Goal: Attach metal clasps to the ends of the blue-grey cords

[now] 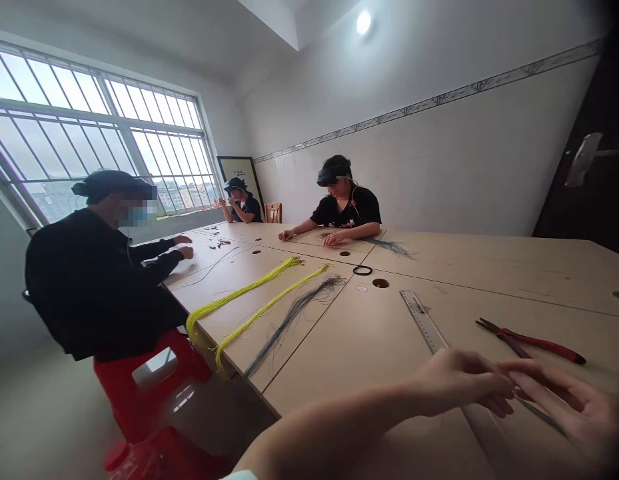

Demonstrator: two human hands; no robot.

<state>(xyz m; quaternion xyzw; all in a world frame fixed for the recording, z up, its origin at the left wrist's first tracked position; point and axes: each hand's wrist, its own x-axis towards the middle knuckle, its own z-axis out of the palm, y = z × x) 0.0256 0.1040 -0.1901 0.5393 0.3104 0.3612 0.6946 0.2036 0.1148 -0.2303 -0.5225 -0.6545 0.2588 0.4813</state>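
Note:
My left hand (464, 381) is over the ruler at the lower right, its fingers closed in a pinch. Close against its fingertips is my right hand (564, 400), also with thumb and fingers together. Whatever the fingertips hold is too small to make out. Under my left hand lies a clear ruler (420, 316), partly covered. Just beyond my right hand rest pliers with red and black handles (544, 344), jaws pointing left; one handle runs behind the hand.
Two yellow cord bundles (244, 293) and a grey cord bundle (296, 313) hang over the table's near left edge. A black ring (362, 270) lies by a round table hole (380, 283). Three people sit around the table. Red stools (149, 380) stand at left.

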